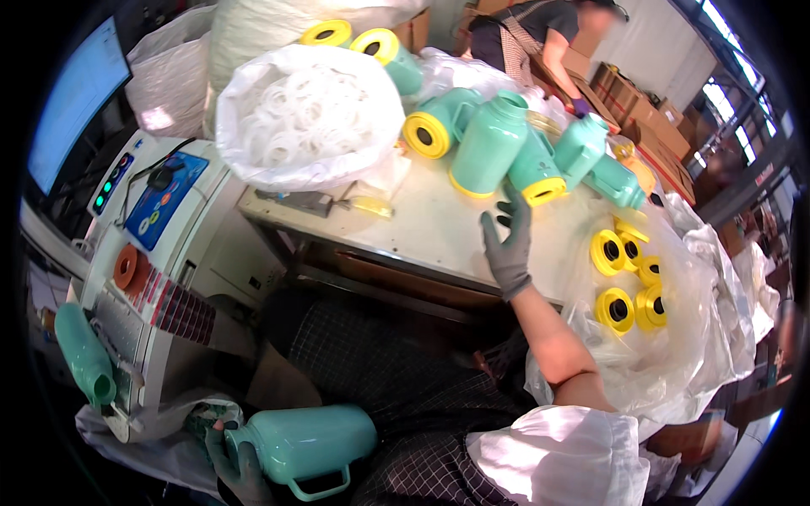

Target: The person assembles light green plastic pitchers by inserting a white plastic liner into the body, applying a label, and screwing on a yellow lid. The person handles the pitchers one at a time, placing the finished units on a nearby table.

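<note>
Head view: left hand (pixel 239 460) clenching a mint-green jug body (pixel 308 441) by its neck, low at the lap. Right hand (pixel 509 240) released, fingers spread, reaching toward the green shell (pixel 490 143) on the table (pixel 422 228). Best taking that shell around its waist, avoiding knocking its neighbours.

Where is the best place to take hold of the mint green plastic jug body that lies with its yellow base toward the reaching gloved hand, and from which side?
Probably around the lower barrel, just above the yellow base, of the mint green plastic jug body. The right hand in a grey glove is nearest that end, so come from the near side; the far end lies against other jugs.
</note>
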### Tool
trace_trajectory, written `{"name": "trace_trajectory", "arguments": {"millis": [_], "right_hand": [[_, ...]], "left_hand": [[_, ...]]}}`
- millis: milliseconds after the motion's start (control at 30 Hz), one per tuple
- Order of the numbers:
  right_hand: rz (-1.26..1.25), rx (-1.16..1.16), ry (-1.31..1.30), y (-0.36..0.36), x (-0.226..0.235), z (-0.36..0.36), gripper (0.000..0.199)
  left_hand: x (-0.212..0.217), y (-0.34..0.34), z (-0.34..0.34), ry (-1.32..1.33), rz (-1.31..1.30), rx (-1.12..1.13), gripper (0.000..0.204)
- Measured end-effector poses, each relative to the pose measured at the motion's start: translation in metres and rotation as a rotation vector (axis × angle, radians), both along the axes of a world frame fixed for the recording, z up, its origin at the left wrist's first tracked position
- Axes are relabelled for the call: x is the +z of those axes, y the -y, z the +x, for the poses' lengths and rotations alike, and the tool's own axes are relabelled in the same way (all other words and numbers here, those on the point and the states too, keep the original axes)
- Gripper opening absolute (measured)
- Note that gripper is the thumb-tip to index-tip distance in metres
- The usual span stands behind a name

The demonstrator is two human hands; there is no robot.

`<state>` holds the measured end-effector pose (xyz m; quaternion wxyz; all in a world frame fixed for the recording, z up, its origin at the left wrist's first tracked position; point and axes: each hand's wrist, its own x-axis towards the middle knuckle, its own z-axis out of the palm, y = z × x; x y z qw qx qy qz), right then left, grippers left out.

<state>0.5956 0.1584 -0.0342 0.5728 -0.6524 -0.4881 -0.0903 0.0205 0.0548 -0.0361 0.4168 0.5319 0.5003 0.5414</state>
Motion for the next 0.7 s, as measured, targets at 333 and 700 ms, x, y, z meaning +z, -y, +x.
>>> {"name": "trace_trajectory", "arguments": {"millis": [333, 700], "right_hand": [[-1.093, -0.855, -0.047, 0.184, -0.052, 0.236, 0.058], [-0.2, 0.207, -0.276, 0.054, 0.007, 0.002, 0.042]], "left_hand": [[-0.001, -0.018, 0.013, -0.628, 0.351, -0.076, 0.045], [0.054, 0.0, 0.028, -0.289, -0.105, -0.026, 0.042]]}}
